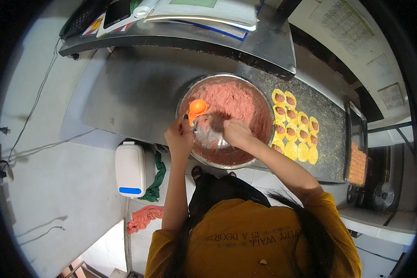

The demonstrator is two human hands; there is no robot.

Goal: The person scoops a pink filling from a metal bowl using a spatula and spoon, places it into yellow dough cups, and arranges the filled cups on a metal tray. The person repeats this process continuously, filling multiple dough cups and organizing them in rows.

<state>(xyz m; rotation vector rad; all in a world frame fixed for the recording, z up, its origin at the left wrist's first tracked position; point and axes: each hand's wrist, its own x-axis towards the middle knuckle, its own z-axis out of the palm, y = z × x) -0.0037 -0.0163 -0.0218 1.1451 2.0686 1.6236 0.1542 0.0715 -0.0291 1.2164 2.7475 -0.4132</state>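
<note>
Head view shows a wide metal bowl (266,121) on a grey counter (139,88), holding pink minced mixture (231,99) heaped mostly toward the bowl's far side, with bare, smeared metal toward its near side. Over the bowl's left rim, the left hand (179,133) has its fingers pinched together on the handle of an orange scoop (198,107), whose round cup sits just inside that rim. The right hand (237,132) is over the bowl's middle, its fingers curled in tightly; blur beside them hides whether they grip anything, so I cannot tell. To the right of the bowl, yellow rounds (291,151) lie in close rows, most topped with a pinkish lump, a few at the near end bare. Farther right of the bowl stands a tray (354,121) with orange-brown contents at its near end. Beyond the bowl is a dark shelf (264,44) bearing papers (204,13); left of the bowl and lower down, a white bin (130,167) stands near a green cloth (159,178)
</note>
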